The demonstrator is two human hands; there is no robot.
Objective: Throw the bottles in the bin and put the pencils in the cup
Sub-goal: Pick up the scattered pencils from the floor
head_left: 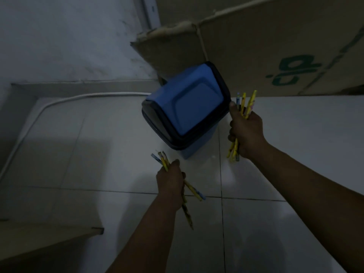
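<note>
A blue bin (186, 107) with a black rim and a closed blue swing lid stands on the tiled floor, seen from above. My left hand (171, 182) is in front of the bin, fisted around a bunch of yellow and blue pencils (194, 192) that stick out above and below the fist. My right hand (246, 133) is just right of the bin, closed on a second bunch of pencils (248, 104) held nearly upright. No bottles and no cup are in view.
A large cardboard box (256, 48) with green print leans behind and to the right of the bin. A white cable (59, 100) runs along the skirting at the left. A wooden furniture edge (49, 231) juts in at the lower left.
</note>
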